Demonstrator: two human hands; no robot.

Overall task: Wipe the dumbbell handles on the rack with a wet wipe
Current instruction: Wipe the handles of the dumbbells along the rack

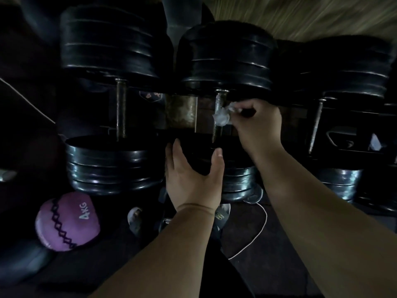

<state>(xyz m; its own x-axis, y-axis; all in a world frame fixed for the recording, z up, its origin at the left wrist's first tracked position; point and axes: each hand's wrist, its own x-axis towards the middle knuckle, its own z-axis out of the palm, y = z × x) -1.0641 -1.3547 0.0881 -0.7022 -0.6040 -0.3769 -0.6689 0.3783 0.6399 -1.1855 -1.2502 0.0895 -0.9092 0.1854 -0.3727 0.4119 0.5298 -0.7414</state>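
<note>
Right hand fingers pinch wipe against handle; left hand fingers apart over plate.

The left hand hid part of the middle dumbbell's near head. The wipe covered a stretch of its handle. The far floor was blurred.

Three dumbbells; two hands; one wet wipe; one purple ball
</note>
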